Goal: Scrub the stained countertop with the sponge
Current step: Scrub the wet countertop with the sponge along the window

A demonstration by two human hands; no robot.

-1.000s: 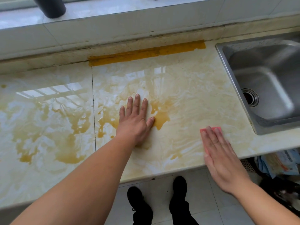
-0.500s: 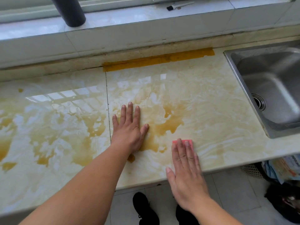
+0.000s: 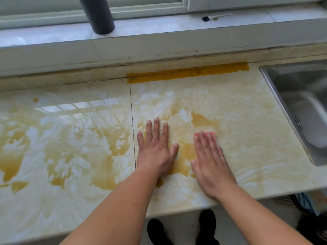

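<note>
The pale marble countertop [image 3: 247, 131] is smeared with yellow-brown stains, thickest on the left slab [image 3: 67, 152] and in a patch between my hands. My right hand [image 3: 210, 161] lies flat on a pink sponge [image 3: 211, 134] and presses it onto the counter; only the sponge's far edge shows past my fingertips. My left hand [image 3: 155, 149] rests flat on the wet counter just left of it, fingers spread, holding nothing.
A steel sink [image 3: 300, 106] is set into the counter at the right. A strip of yellow tape [image 3: 187, 73] runs along the back edge. On the windowsill stand a dark cylinder [image 3: 99, 15] and a small brush [image 3: 215, 16]. The counter's front edge is close to my wrists.
My right hand has slid the sponge left and then forward across the counter, ending beside my left hand on the brown patch. The left hand has stayed planted.
</note>
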